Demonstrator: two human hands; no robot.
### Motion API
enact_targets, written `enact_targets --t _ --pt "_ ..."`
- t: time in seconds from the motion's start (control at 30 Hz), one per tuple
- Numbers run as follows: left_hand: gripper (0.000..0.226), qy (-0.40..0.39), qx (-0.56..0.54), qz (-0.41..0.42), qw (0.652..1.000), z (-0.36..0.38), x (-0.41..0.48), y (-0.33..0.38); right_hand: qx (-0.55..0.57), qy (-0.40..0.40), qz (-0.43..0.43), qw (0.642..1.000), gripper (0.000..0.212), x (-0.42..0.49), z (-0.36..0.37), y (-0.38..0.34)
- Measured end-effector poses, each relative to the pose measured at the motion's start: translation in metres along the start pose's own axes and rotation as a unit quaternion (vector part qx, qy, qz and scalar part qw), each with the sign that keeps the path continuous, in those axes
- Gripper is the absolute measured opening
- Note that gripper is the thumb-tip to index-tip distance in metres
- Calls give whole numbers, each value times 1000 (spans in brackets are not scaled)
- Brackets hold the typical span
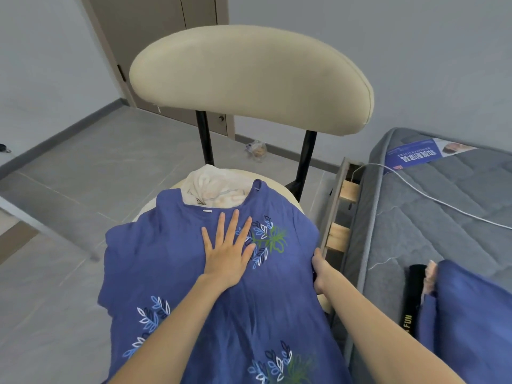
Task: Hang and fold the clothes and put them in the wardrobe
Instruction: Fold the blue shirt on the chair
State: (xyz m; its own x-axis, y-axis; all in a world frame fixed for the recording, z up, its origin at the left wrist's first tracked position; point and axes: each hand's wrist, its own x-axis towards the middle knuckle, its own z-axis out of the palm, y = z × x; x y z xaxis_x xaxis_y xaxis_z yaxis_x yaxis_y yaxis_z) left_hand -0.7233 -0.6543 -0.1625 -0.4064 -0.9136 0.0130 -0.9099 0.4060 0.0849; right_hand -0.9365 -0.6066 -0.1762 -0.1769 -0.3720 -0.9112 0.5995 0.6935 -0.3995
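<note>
A blue dress [171, 261] with white, blue and green leaf embroidery lies spread over the seat of a cream chair [249, 76], neckline toward the backrest. My left hand [228, 250] presses flat on its chest area, fingers spread and straight. My right hand [318, 268] grips the dress's right edge, fingers tucked under the fabric and hidden. A white patterned garment [210, 187] lies under the dress at the back of the seat.
A grey mattress [432, 217] on a wooden frame stands right of the chair, carrying a white cable [432, 198], a black item [412, 289] and another blue garment [471, 322]. A brown door [155, 31] is behind. A plastic bag [256, 149] lies on the tiled floor.
</note>
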Motion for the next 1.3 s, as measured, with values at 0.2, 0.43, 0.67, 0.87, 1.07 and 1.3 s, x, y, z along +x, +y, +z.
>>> enact_targets --t 0.2,0.43,0.67,0.87,1.07,1.3 --pt "86 -45 -29 7 999 -12 -2 5 14 -5 -10 1000 60 7 -14 0" --pt "88 -61 -38 13 997 -15 -3 6 2 80 -180 980 34 -6 -27 -10" --pt "74 -93 -31 7 995 -23 -3 8 -191 164 -408 878 24 -42 -43 -36" --pt "78 -116 -45 34 992 -34 -12 2 -337 174 -464 801 34 -75 -38 -38" --pt "80 -96 -89 78 988 -46 -45 -14 -385 121 -491 772 43 -102 21 5" --pt "63 -55 -140 36 988 -79 -67 -29 -483 122 -527 688 31 -104 41 39"
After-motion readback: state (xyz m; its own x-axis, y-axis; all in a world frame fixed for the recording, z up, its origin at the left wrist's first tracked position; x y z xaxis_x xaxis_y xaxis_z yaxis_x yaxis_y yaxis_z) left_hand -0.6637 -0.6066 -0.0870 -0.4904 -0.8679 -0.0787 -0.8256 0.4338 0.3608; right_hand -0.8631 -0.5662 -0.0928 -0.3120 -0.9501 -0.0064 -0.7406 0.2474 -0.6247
